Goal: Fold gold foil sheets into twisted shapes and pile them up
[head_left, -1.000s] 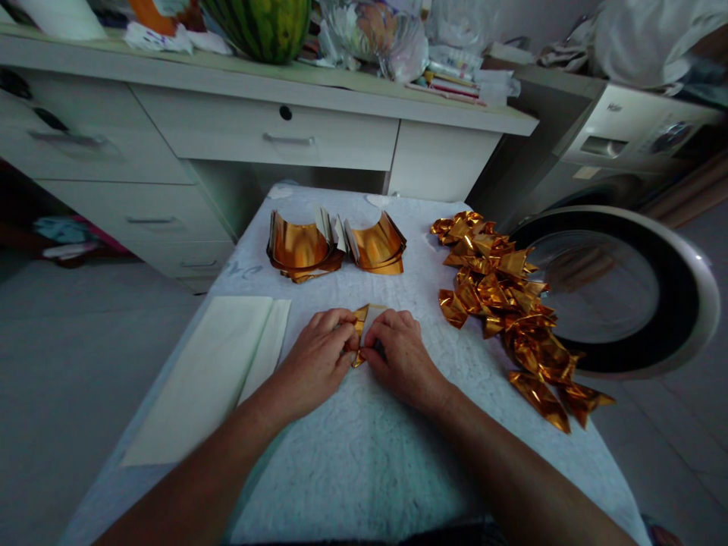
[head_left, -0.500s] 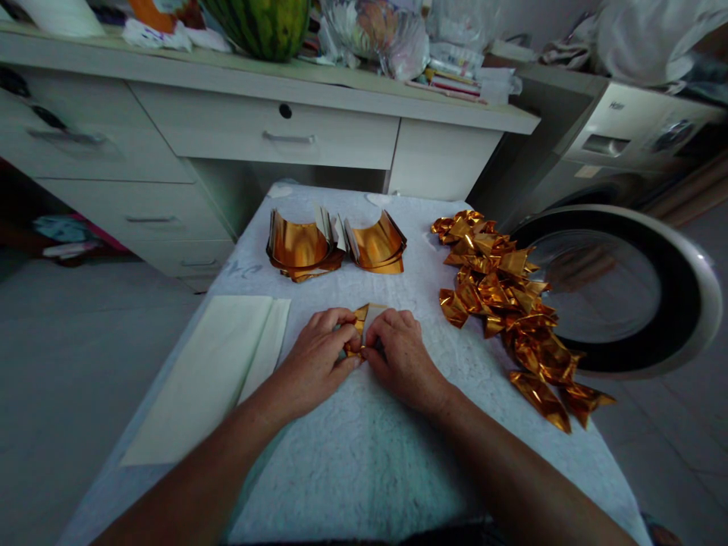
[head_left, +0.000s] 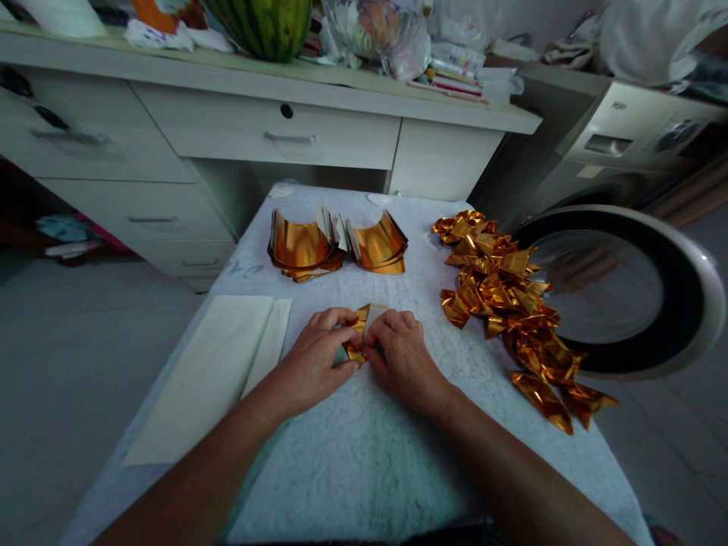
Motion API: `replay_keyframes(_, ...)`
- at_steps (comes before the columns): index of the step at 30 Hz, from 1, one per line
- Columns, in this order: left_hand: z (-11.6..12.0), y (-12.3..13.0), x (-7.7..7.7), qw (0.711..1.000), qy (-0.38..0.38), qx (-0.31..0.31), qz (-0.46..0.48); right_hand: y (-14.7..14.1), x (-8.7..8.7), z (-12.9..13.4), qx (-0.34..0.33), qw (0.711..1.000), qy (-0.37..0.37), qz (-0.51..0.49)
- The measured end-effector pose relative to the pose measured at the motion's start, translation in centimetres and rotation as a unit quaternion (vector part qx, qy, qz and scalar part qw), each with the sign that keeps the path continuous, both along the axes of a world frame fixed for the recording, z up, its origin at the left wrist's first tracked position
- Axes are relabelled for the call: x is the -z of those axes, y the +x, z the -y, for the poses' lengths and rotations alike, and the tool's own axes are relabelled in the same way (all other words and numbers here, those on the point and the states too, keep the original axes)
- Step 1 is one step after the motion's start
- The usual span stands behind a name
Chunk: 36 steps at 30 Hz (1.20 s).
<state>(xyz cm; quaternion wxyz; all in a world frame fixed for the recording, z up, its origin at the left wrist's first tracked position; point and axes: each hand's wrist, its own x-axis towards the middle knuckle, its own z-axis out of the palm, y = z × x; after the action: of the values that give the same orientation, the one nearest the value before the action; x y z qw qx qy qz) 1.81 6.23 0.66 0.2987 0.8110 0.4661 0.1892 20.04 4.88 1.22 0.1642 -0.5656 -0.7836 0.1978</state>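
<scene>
Between my two hands, low over the cloth-covered table, is a sheet of gold foil paper [head_left: 358, 331], partly folded, with its pale backing showing on the right. My left hand [head_left: 321, 350] pinches its left side between thumb and fingers. On the right side my right hand [head_left: 401, 350] is closed on the same sheet, fingertips curled down and nearly meeting the left ones. My fingers hide much of the fold. Beyond them stand two curved stacks of gold foil sheets, a left stack [head_left: 301, 244] and a right stack [head_left: 376, 246].
Folded gold foil pieces [head_left: 500, 296] lie heaped along the table's right side. Pale paper sheets [head_left: 205, 371] lie at the left. An open washing machine door [head_left: 697, 303] juts close to the right edge. A white drawer unit [head_left: 227, 136] stands behind, bearing a watermelon [head_left: 258, 26].
My left fingers have shifted slightly on the foil paper, and more of its gold face shows between my hands. The stacks and the heap look the same.
</scene>
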Motion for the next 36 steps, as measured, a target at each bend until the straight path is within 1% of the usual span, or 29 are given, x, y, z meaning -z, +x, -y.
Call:
replay_keyframes(7,0.0,0.1,-0.4,1.000,-0.006,-0.008,0.003,0.5,-0.6,0.4,-0.034,0.999,-0.001,-0.007)
replay_keyframes(16,0.0,0.0,-0.1,1.000,-0.002,-0.010,0.006,0.2,-0.6,0.3,-0.018,1.000,-0.008,0.008)
replay_keyframes(21,0.0,0.1,-0.1,1.000,0.001,-0.009,0.016,0.3,-0.3,0.2,-0.011,1.000,-0.005,-0.006)
replay_keyframes(29,0.1,0.3,-0.2,1.000,0.001,-0.012,0.004,0.7,-0.2,0.2,0.011,1.000,0.002,-0.027)
replay_keyframes(36,0.0,0.4,-0.4,1.000,0.001,-0.011,0.001,1.3,-0.5,-0.1,0.023,1.000,-0.008,-0.005)
